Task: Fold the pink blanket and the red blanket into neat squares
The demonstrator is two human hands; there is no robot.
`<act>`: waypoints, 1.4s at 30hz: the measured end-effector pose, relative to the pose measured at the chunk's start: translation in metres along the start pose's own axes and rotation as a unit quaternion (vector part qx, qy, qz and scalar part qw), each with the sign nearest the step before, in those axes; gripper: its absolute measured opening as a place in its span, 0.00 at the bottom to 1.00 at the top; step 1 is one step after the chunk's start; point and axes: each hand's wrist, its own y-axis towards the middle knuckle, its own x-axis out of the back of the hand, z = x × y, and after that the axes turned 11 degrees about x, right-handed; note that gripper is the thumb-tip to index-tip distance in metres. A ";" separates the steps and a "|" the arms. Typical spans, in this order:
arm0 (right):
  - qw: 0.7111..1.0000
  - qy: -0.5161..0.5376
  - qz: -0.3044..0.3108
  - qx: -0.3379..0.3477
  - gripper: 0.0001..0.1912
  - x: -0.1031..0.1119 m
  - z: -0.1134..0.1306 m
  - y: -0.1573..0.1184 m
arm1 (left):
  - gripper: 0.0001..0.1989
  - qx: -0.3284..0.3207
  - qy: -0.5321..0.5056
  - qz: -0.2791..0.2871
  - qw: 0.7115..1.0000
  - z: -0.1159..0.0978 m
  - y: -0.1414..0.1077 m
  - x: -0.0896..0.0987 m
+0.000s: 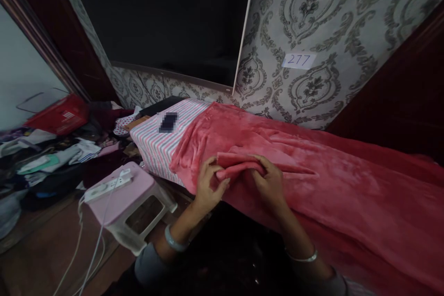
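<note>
Nearest the camera, the left hand [211,183] and right hand [269,182] pinch a fold of red plush blanket [347,180] between thumbs and fingers. The blanket spreads right of the fingers over a long surface; beyond them, leftward, lies striped cloth [156,141].

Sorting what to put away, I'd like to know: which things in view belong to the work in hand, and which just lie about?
In hand:
- red plush fabric, a fold pinched by left hand and right hand
- probably striped cloth, as underlay

Apparently lying about:
- power strip on pink stool
- red basket
- heaped clothes
</note>
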 end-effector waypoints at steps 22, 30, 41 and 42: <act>0.965 -0.177 0.158 0.111 0.22 0.065 -0.053 -0.003 | 0.30 0.176 -0.114 0.106 0.972 0.001 0.057 0.040; 0.973 -0.215 0.067 -0.053 0.14 0.155 -0.127 -0.024 | 0.23 0.193 -0.088 0.084 0.974 0.002 0.062 0.044; 0.986 -0.063 -0.149 -0.048 0.11 0.165 -0.071 0.020 | 0.21 0.189 -0.049 -0.004 0.981 0.012 0.075 0.055; 0.984 -0.071 -0.162 -0.015 0.13 0.166 -0.058 0.031 | 0.22 0.194 -0.052 -0.024 0.979 0.015 0.076 0.057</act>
